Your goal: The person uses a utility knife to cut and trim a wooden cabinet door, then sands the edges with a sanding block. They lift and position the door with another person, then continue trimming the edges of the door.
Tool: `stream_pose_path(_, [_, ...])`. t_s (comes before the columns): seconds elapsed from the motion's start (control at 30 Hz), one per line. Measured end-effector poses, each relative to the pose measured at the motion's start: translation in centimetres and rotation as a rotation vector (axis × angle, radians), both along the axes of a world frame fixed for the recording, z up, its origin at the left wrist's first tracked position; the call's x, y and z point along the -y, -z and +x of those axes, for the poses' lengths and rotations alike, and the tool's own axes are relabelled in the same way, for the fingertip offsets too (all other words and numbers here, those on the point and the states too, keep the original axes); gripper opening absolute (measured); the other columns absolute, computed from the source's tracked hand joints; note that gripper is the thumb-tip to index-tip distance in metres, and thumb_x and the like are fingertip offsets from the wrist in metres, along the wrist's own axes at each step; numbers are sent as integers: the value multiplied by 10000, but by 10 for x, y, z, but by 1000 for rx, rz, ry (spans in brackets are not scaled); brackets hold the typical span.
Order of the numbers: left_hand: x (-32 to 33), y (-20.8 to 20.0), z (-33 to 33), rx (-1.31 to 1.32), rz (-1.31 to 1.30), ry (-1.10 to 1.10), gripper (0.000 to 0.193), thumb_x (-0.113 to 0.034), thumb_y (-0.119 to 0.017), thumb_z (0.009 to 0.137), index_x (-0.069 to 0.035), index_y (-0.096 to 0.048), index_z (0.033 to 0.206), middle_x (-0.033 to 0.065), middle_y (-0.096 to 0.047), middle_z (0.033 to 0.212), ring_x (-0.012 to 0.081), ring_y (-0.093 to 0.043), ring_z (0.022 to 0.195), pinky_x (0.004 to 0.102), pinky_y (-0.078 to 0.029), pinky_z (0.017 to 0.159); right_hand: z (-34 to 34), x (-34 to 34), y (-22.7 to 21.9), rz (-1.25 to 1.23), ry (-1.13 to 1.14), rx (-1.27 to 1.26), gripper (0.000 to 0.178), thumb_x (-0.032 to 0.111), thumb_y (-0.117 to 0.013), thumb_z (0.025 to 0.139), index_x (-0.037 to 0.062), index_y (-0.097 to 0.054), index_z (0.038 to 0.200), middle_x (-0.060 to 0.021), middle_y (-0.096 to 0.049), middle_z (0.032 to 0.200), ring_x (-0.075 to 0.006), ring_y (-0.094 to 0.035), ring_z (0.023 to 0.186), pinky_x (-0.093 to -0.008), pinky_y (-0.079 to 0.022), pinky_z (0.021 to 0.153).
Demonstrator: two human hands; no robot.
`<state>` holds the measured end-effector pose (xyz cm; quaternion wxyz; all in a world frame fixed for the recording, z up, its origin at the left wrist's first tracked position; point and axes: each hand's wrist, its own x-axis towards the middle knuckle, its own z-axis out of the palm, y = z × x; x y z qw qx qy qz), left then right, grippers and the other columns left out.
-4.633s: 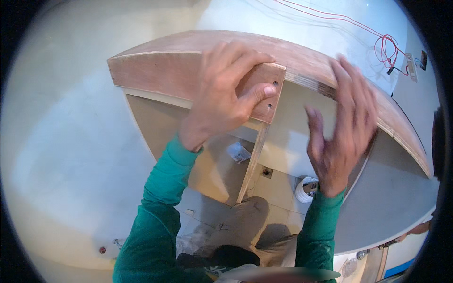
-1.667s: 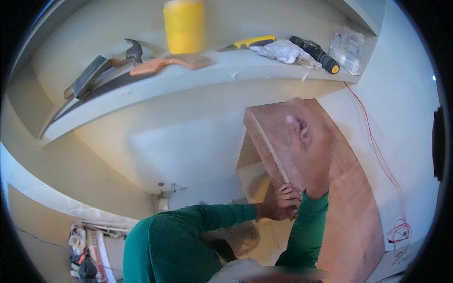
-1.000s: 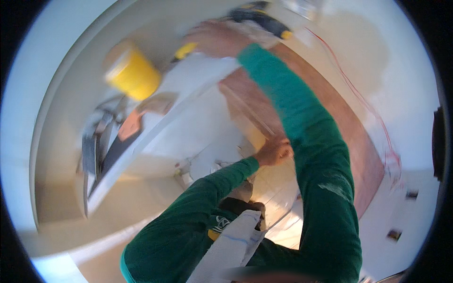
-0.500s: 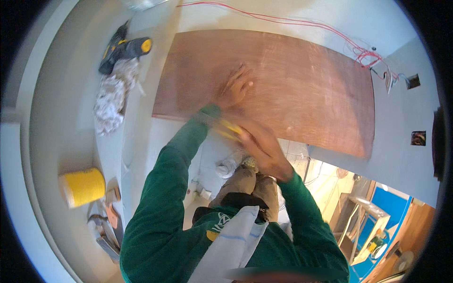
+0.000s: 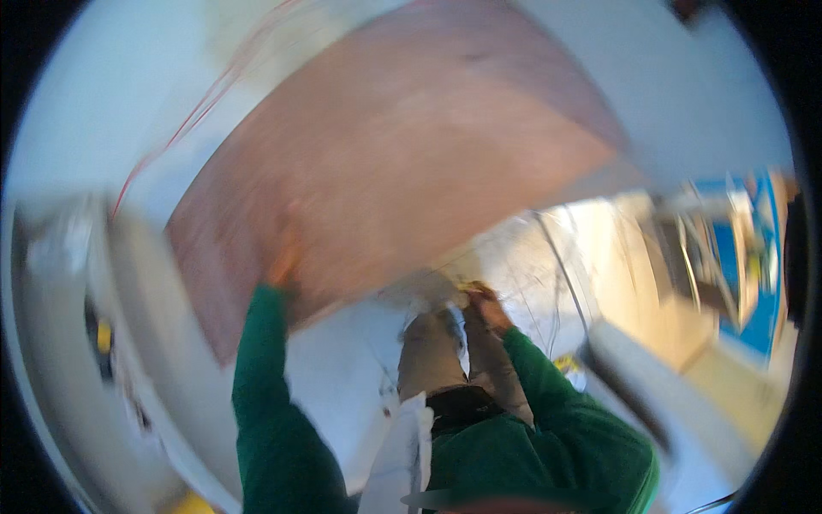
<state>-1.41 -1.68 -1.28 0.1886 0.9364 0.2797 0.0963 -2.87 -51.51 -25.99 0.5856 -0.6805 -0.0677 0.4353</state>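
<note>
A large reddish-brown wooden board (image 5: 411, 146) spans the upper middle, blurred by motion. My left hand (image 5: 288, 257) lies against its lower left part with the fingers stretched out, smeared at the tips. Down by my right thigh, below the board's lower edge, my right hand (image 5: 486, 308) is closed. A bit of yellow shows at its fingers, like the yellow-handled tool seen in it earlier; the tool's kind is too blurred to make out.
Thin red wires (image 5: 193, 120) run along the pale surface left of the board. A dark and yellow power tool (image 5: 103, 336) lies on the ledge at far left. On the right stand a wooden frame (image 5: 706, 257) and a blue panel (image 5: 760, 283).
The view has swung, and the board appears tilted and nearer. My right hand has dropped from beside my left forearm to near my thigh. My left hand remains at the board.
</note>
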Motion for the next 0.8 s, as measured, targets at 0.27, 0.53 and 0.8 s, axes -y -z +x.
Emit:
stream_pose_path(0.27, [-18, -111, 30, 73, 275, 163, 656, -458, -370, 1239, -69, -392, 1768, 175, -393, 1828, 389, -303, 1713, 475, -228, 1417, 7, -100, 61, 35, 194, -284, 517, 513, -629, 1174, 143, -669, 1533, -8, -668, 982, -105, -562, 805, -330, -504, 710])
stream_pose_path(0.53, [-6, -13, 46, 70, 56, 273, 630, -443, -409, 1231, -59, -499, 1722, 158, -437, 1813, 312, -305, 1724, 450, -189, 1421, 60, -188, 182, 222, 306, -99, 525, 473, -637, 1180, 166, -583, 1603, -9, -683, 1040, -133, -600, 859, -307, -535, 744])
stream_pose_path(0.8, [-18, -7, 56, 72, -136, 197, 771, -533, -507, 1189, -17, -413, 1755, 162, -413, 1826, 305, -321, 1714, 368, -180, 1414, 150, -318, 141, 556, 100, 96, 520, 246, -634, 1187, 172, -522, 1689, -18, -638, 1144, -141, -616, 959, -314, -563, 864])
